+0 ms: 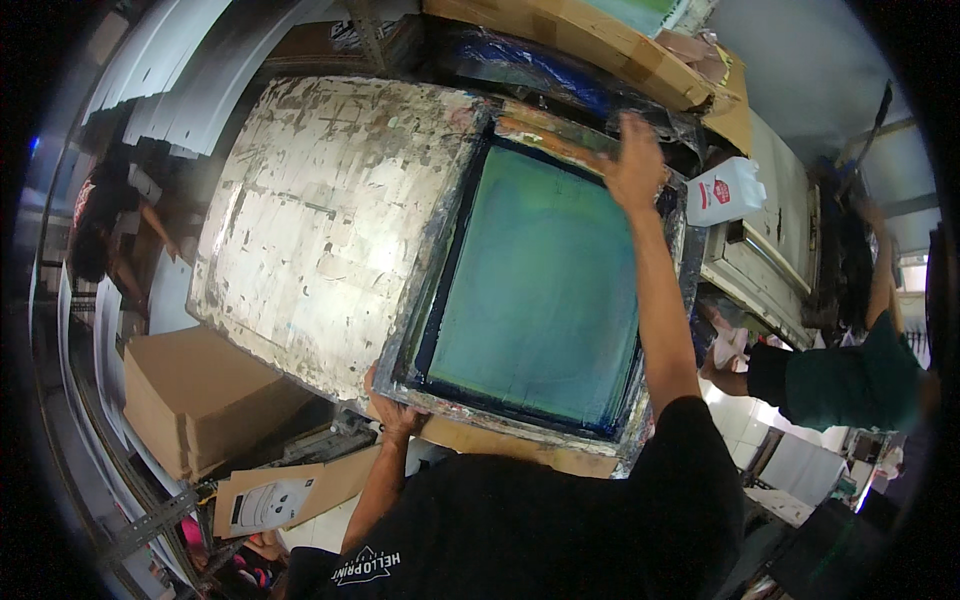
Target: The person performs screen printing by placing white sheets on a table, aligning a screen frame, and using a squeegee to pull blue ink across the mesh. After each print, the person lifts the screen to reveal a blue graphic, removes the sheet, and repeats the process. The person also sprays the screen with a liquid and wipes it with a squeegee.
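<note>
A screen printing frame (548, 290) with green mesh and a dark taped border lies at a slant over a paint-worn white table (330, 230). At the near left corner my left hand (393, 412) is closed round the frame's edge, with part of its fingers hidden. My right arm reaches across the frame's right side. Near the far right corner, my right hand (636, 165) is open with its fingers stretched out; whether it touches the frame I cannot tell.
A white plastic jug (724, 192) stands just right of the frame. Cardboard boxes (200, 390) are stacked at the near left, and a long carton (590, 45) lies behind. One person (105, 210) bends at the far left; another person (840, 375) is at the right.
</note>
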Demonstrator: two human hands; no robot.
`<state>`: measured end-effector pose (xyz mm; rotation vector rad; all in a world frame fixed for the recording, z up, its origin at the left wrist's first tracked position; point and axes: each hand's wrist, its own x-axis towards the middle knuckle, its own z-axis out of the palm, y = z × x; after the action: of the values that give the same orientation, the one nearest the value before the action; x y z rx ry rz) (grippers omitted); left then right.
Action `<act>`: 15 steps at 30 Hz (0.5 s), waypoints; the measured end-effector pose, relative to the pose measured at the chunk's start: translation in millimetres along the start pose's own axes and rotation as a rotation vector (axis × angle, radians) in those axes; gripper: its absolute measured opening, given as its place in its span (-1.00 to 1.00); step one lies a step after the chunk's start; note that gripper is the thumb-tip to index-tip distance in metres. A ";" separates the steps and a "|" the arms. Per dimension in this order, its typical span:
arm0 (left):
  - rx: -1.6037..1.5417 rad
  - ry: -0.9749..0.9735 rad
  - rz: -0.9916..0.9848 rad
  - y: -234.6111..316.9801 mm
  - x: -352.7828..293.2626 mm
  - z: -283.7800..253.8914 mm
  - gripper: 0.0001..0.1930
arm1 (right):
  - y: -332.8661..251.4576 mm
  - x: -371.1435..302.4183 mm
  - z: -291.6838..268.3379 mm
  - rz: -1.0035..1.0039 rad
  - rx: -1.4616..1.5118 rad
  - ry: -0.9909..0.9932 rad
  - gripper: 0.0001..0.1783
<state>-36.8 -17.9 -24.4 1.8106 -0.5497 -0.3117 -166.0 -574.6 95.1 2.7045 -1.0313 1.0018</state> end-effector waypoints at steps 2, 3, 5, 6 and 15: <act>0.009 0.041 0.005 2.5 1.5 1.2 0.29 | -11.4 10.4 30.1 -0.056 -0.105 -0.180 -0.15; 0.134 0.012 0.055 -11.6 1.0 -3.6 0.27 | -10.5 12.0 40.9 -0.042 -0.109 -0.314 -0.16; 0.148 0.030 0.075 -15.8 -2.5 -3.5 0.23 | -17.0 22.1 44.4 -0.036 -0.026 -0.452 -0.27; 0.154 0.036 0.086 -18.1 -2.7 -4.0 0.21 | -16.7 26.6 42.7 -0.026 0.043 -0.449 -0.30; 0.183 -0.002 0.107 -3.2 5.4 -2.8 0.28 | -12.5 -2.2 50.9 -0.097 -0.007 -0.282 -0.45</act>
<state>-30.1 -17.7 -26.3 1.9481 -0.6927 -0.1948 -131.5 -578.4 55.8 2.9162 -0.9267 0.6127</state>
